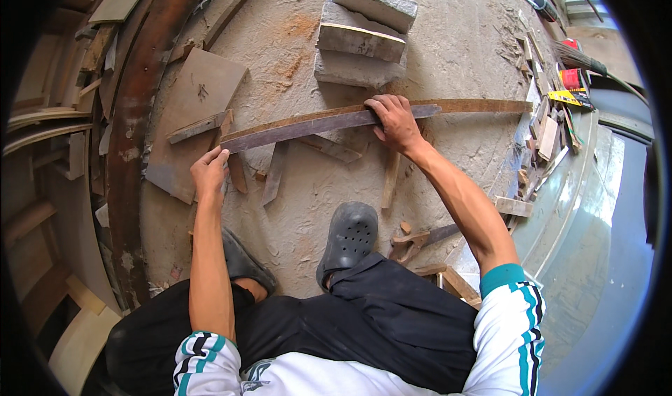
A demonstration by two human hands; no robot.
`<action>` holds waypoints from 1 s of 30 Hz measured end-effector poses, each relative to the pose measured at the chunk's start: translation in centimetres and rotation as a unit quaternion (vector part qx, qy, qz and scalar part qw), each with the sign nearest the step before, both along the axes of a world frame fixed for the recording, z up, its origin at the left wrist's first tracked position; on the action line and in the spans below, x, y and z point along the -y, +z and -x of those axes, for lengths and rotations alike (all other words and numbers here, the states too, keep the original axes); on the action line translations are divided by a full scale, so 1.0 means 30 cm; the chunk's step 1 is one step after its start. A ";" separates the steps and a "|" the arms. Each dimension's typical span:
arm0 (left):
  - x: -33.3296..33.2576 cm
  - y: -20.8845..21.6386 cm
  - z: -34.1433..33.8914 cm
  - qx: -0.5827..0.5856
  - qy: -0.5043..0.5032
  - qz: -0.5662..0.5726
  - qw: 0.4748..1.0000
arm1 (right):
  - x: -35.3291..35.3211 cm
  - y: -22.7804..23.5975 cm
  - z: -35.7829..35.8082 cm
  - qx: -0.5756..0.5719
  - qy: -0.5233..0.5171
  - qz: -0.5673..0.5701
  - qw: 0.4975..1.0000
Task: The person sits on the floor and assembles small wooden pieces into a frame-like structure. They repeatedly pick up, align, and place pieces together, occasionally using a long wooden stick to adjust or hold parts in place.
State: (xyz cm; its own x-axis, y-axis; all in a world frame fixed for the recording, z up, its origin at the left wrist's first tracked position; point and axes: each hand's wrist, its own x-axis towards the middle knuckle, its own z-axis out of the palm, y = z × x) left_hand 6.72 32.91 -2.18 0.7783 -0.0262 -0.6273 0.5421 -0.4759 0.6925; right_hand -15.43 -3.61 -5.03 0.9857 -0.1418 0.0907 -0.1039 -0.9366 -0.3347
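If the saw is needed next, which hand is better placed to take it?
Probably the right hand: it is nearer, and the saw lies on that side. The left hand would have to reach across the right shoe. The right must first release the strips.

Floor (462, 60): pale, rough. Directly on it: grey blocks (360, 42) at 12 o'clock, wood offcuts (547, 138) near 3, a handsaw (409, 245) at 4, dark clogs (352, 233) between 5 and 8, a flat board (206, 81) at 10.
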 end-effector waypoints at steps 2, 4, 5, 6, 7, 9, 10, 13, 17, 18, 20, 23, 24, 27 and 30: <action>-0.004 -0.004 -0.002 -0.001 0.001 -0.001 1.000 | 0.002 -0.001 -0.004 -0.001 0.002 0.001 1.000; -0.005 -0.008 -0.002 0.001 0.001 -0.003 1.000 | 0.006 -0.003 -0.006 -0.002 0.005 0.003 1.000; -0.007 -0.008 -0.001 0.003 0.003 -0.003 1.000 | 0.005 -0.005 -0.006 -0.001 0.005 0.008 1.000; -0.008 -0.009 0.000 0.004 0.004 -0.004 1.000 | 0.003 -0.007 -0.006 0.001 0.004 0.013 1.000; -0.011 -0.012 0.000 0.005 0.006 -0.004 1.000 | 0.001 -0.008 -0.006 0.003 0.004 0.018 1.000; -0.015 -0.021 0.001 0.009 0.002 0.001 1.000 | 0.000 -0.004 0.001 0.023 0.008 -0.005 1.000; -0.017 -0.021 -0.001 0.010 0.000 0.004 1.000 | 0.002 -0.006 0.004 0.033 0.010 -0.017 0.999; -0.020 -0.019 -0.003 0.014 -0.001 0.003 1.000 | 0.014 -0.009 0.006 0.059 0.034 -0.038 0.997; -0.011 -0.009 -0.002 0.012 0.001 0.007 1.000 | 0.020 -0.002 0.007 0.051 0.042 -0.052 0.996; -0.011 -0.005 -0.001 0.007 -0.002 0.004 1.000 | 0.018 0.001 0.005 0.047 0.041 -0.054 0.997; -0.009 0.003 -0.005 -0.005 -0.011 0.001 1.000 | 0.021 0.011 0.007 0.037 0.037 -0.055 0.997; -0.009 0.008 -0.010 -0.014 -0.010 0.000 1.000 | 0.023 0.020 0.002 0.024 0.032 -0.071 0.997; -0.007 0.014 -0.011 -0.017 -0.010 0.000 1.000 | 0.024 0.023 0.001 0.019 0.031 -0.074 0.997; -0.012 0.013 -0.018 -0.019 -0.019 -0.005 1.000 | 0.033 0.033 -0.003 -0.004 0.033 -0.084 0.996; -0.014 0.016 -0.025 -0.021 -0.014 -0.011 1.000 | 0.026 0.046 -0.015 -0.021 0.039 -0.079 0.996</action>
